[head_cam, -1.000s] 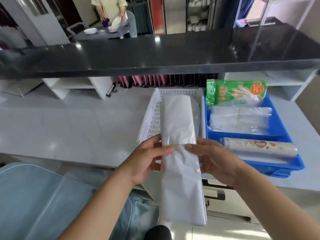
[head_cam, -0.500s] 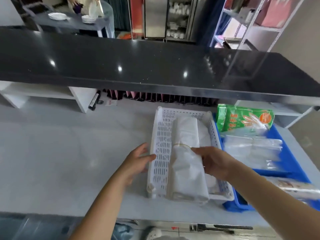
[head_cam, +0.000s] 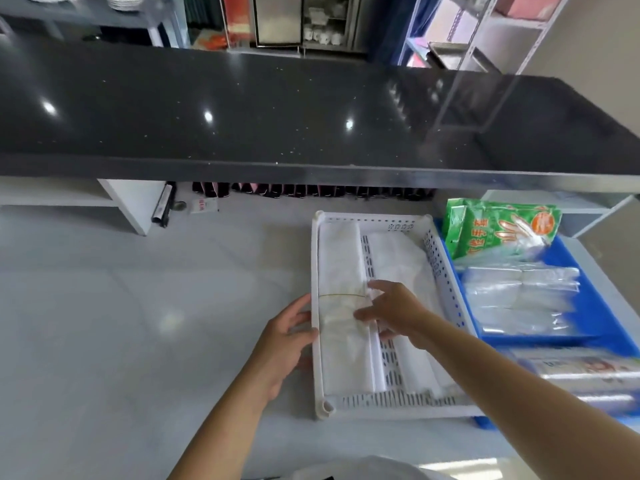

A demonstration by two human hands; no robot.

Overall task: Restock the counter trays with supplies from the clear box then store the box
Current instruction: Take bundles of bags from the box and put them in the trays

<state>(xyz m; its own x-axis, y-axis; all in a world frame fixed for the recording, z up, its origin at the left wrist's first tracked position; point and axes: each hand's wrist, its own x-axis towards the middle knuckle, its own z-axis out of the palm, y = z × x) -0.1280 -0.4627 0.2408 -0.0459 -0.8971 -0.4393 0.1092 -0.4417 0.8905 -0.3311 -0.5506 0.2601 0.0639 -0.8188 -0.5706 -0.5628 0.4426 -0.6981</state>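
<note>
A long white bundle of folded plastic bags (head_cam: 341, 306), cinched across its middle by a thin rubber band (head_cam: 343, 295), lies flat along the left side of the white perforated tray (head_cam: 434, 249), between the two hands. The right hand (head_cam: 391, 311) rests on it with fingers spread and flat, gripping nothing, while the left hand (head_cam: 282, 337) cups the tray's outer left wall with fingers loosely curved. Right of the right hand, a blue tray (head_cam: 588, 317) holds clear bag stacks (head_cam: 519, 296) and a green glove packet (head_cam: 502, 230); its near end is blurred and cut off by the frame edge.
</note>
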